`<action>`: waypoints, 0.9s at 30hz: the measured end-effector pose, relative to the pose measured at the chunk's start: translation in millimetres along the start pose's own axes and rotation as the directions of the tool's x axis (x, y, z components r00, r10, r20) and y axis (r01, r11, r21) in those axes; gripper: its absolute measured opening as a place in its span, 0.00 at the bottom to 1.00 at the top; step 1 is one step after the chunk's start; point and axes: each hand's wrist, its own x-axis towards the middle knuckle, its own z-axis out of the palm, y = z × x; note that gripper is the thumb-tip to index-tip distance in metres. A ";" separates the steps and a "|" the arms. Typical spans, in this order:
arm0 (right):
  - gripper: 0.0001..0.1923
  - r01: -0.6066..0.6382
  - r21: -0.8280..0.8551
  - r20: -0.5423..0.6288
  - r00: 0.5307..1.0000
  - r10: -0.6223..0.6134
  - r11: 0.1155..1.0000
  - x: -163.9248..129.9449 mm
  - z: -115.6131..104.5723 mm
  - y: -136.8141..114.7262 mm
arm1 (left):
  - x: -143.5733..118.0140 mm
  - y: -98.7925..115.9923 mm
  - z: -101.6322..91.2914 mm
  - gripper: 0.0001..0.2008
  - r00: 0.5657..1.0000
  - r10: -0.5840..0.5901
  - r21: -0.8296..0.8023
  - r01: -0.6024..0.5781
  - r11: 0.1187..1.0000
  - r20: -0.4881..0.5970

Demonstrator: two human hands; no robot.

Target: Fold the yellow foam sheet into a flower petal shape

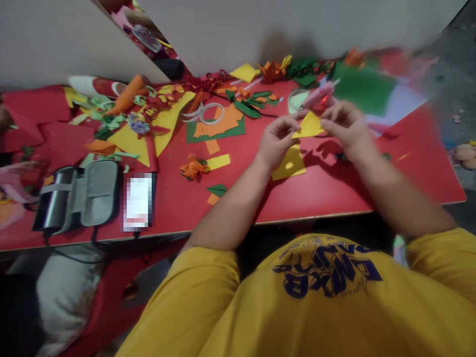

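Head view: both hands' fingers (288,125) hold yellow triangle (308,126), apex up.

shirt: yellow, short sleeves | chest print: dark blue lettering | forearms, hands: bare

You hold a small yellow paper triangle (309,126) above the red table, pinched at both ends, one corner pointing up, its face toward you.

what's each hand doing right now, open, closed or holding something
Left hand: closed, fingertips pinching the left edge of the yellow paper piece.
Right hand: closed, pinching the right side of the same yellow paper piece.
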 end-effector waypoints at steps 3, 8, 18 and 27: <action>0.41 -0.005 0.008 -0.004 1.000 0.005 1.000 2.0 -1.8 -3.1 | 0.6 -2.4 -1.8 0.32 1.000 -0.008 -0.023 0.008 1.000 0.006; 0.38 -0.071 0.028 0.104 0.992 0.068 0.997 -1.9 -2.7 -15.2 | -0.9 -6.2 -1.7 0.32 1.000 0.027 -0.082 -0.028 0.996 -0.016; 0.29 -0.095 -0.006 0.091 0.991 0.095 0.995 -5.6 -3.5 -19.2 | -4.9 -6.1 -5.1 0.27 0.997 -0.073 -0.094 0.072 0.993 -0.005; 0.17 0.096 -0.258 0.046 0.995 -0.087 0.961 -16.2 10.9 -17.6 | -14.6 8.9 8.1 0.29 1.000 -0.002 0.088 0.005 0.996 -0.030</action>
